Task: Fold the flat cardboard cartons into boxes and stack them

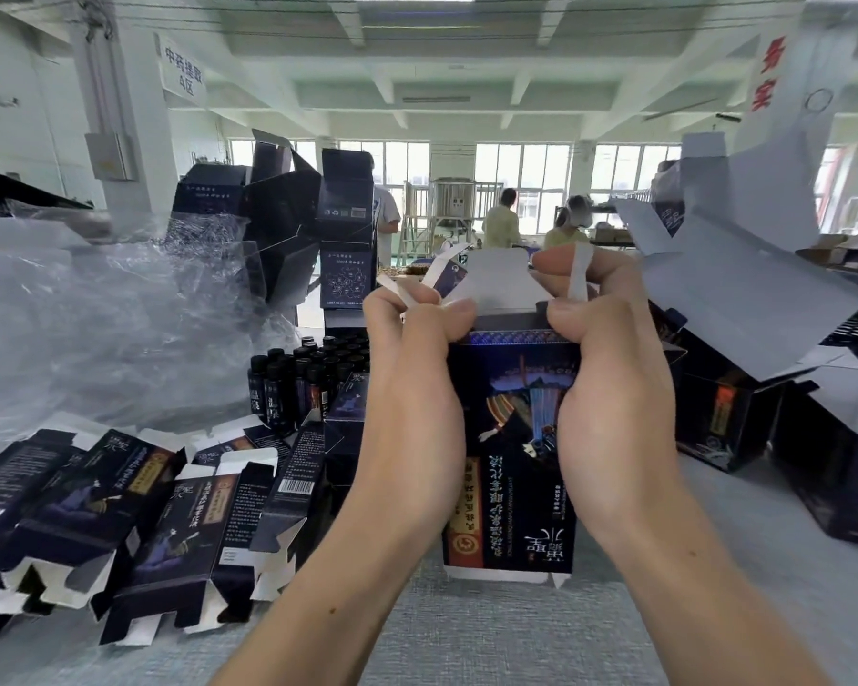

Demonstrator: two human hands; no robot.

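Note:
I hold a dark blue printed carton upright in the middle of the view, its print upside down and its white end flaps pointing up. My left hand grips the carton's left side, thumb and fingers pinching a narrow white side flap. My right hand grips the right side, fingers curled over the other side flap at the top. Several flat and half-opened cartons lie on the table at the left. A pile of folded boxes stands at the right, and another stack rises behind at the left.
Several dark bottles stand behind the flat cartons. Crumpled clear plastic wrap fills the left side. The grey table surface shows near me. People work at benches far back by the windows.

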